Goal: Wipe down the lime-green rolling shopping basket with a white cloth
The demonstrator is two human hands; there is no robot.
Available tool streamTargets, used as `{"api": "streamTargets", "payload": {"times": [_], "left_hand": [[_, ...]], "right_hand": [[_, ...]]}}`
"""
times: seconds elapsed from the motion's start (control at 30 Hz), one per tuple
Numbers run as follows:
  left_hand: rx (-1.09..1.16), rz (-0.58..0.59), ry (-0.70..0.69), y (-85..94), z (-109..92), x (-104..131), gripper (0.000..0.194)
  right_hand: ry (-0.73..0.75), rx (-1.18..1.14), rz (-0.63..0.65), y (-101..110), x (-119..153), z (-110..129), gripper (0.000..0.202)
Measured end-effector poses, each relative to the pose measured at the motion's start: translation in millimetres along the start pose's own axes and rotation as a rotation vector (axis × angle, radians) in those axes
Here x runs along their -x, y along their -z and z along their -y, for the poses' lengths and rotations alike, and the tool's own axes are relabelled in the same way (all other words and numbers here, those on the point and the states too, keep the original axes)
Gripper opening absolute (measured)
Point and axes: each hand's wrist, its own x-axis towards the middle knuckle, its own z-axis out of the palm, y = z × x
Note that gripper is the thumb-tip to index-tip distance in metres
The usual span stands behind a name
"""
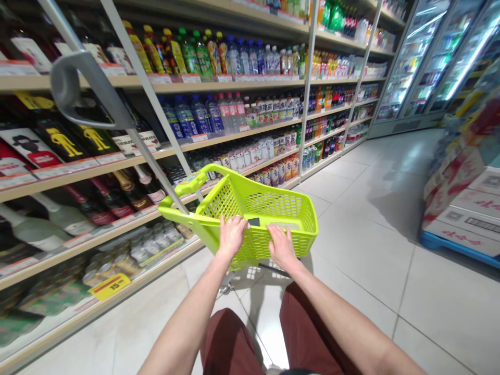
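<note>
A lime green shopping cart basket (273,200) stands sideways in front of my knees, its handle at the left end. My left hand (233,233) is closed over the near rim, close to the handle end. Farther right on the same rim rests my right hand (282,244), its fingers curled over the edge. Between the two hands, a small dark flat object (253,222) lies inside the basket. A grey metal pole with a loop-shaped grip (89,88) rises at an angle by the cart handle.
Shelves of bottles and cans (242,86) run along the left and ahead. A yellow price tag (110,286) hangs low at left. Stacked boxes (464,221) sit on a blue pallet (449,245) at right. Glass-door fridges (422,57) stand at the back.
</note>
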Motion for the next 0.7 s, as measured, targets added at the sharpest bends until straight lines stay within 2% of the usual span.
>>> {"api": "streamTargets", "payload": {"times": [0.1,0.2,0.27,0.37,0.47,0.57,0.63,0.7], "left_hand": [[-0.051,-0.001,0.007,13.7,36,0,0.021],[-0.16,-0.079,0.098,31.2,74,0,0.027],[-0.191,-0.104,0.131,37.5,88,0,0.031],[-0.161,-0.058,0.091,31.2,82,-1,0.039],[-0.096,-0.005,0.041,12.8,53,-2,0.047],[-0.039,0.016,-0.036,-0.1,30,-3,0.045],[-0.016,0.015,-0.098,0.1,31,-3,0.038],[-0.015,-0.013,-0.111,6.8,45,-2,0.031]], "right_hand": [[0.016,-0.009,0.0,0,2,-6,0.053],[0.017,-0.015,-0.019,-1,2,-8,0.051],[0.002,-0.012,-0.025,-2,1,-7,0.05],[-0.01,-0.007,-0.014,-1,0,-6,0.049],[-0.003,0.0,0.002,1,-1,-6,0.05],[0.009,0.004,0.008,3,0,-10,0.05],[0.02,0.001,0.006,4,0,-13,0.05],[0.028,-0.004,0.0,5,0,-15,0.05]]}}
